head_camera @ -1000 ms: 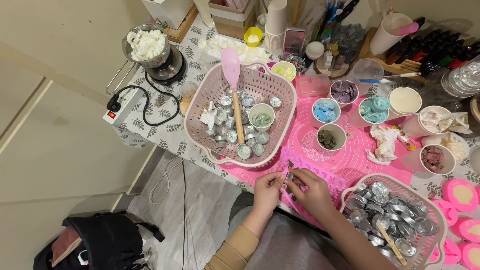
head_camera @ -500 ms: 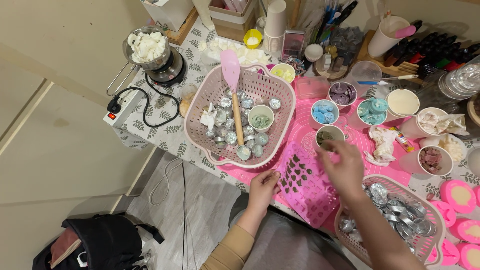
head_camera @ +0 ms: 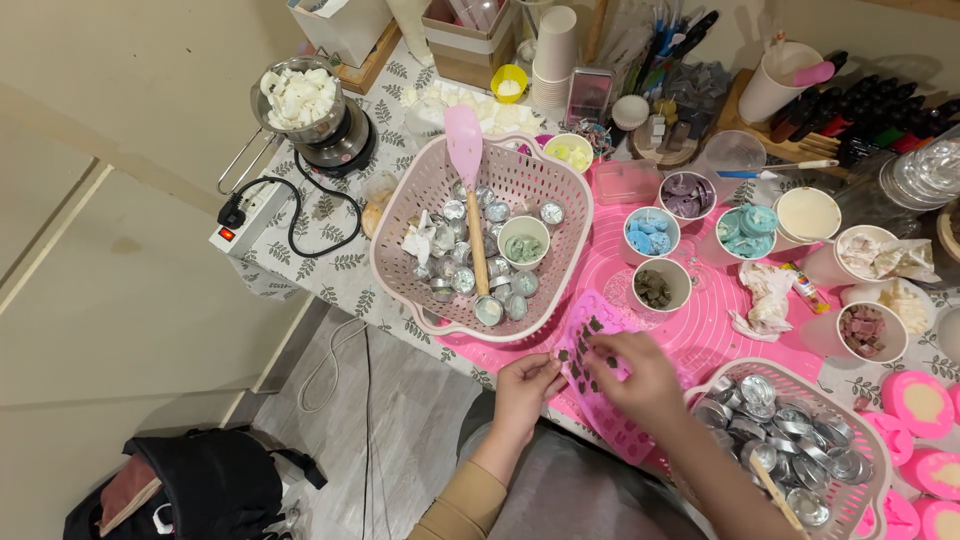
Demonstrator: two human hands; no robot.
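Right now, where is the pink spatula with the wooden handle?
In the head view, the pink spatula with the wooden handle lies in the pink plastic basket of small metal cups, left of centre, beside a white cup.

A brown cardboard box [head_camera: 468,30] stood open at the table's back edge. Just left of it sat a white box [head_camera: 330,22] on a wooden tray. A small dark-screened rectangular device [head_camera: 590,95] stood beside stacked paper cups [head_camera: 555,55].
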